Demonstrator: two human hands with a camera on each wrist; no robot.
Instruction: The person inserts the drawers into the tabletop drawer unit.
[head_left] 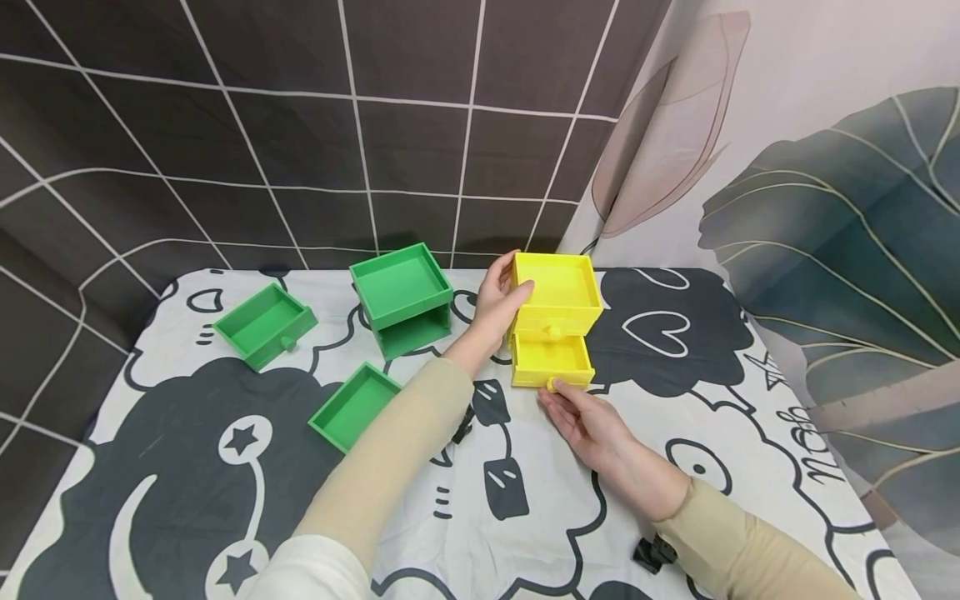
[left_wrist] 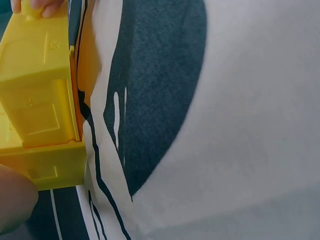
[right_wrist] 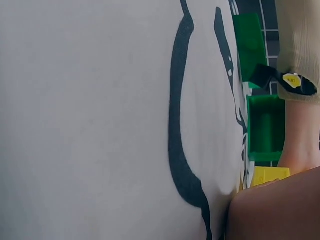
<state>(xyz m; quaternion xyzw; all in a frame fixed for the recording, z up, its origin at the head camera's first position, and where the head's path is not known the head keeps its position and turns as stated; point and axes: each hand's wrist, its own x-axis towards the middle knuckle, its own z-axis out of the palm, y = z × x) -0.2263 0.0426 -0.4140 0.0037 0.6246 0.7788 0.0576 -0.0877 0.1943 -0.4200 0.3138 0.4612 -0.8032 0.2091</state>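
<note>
A small yellow cabinet point(head_left: 558, 283) with a tray-like top stands on the patterned cloth. Its lower yellow drawer point(head_left: 552, 358) is pulled out toward me, below a knob on the front. My left hand point(head_left: 498, 304) grips the cabinet's left side, thumb over the top rim. With thumb and fingers, my right hand point(head_left: 592, 425) pinches the round knob point(head_left: 553, 385) of that drawer. In the left wrist view the yellow drawer point(left_wrist: 42, 110) juts out of the cabinet, and fingertips point(left_wrist: 50, 7) sit at its knob. The right wrist view catches only a yellow corner point(right_wrist: 270, 174).
A green cabinet point(head_left: 401, 287) with an open slot stands left of the yellow one. One green drawer point(head_left: 265, 325) lies at the far left, another green drawer point(head_left: 352, 408) nearer me, partly behind my left forearm. Dark tiled fabric point(head_left: 300, 142) hangs behind the cloth-covered surface.
</note>
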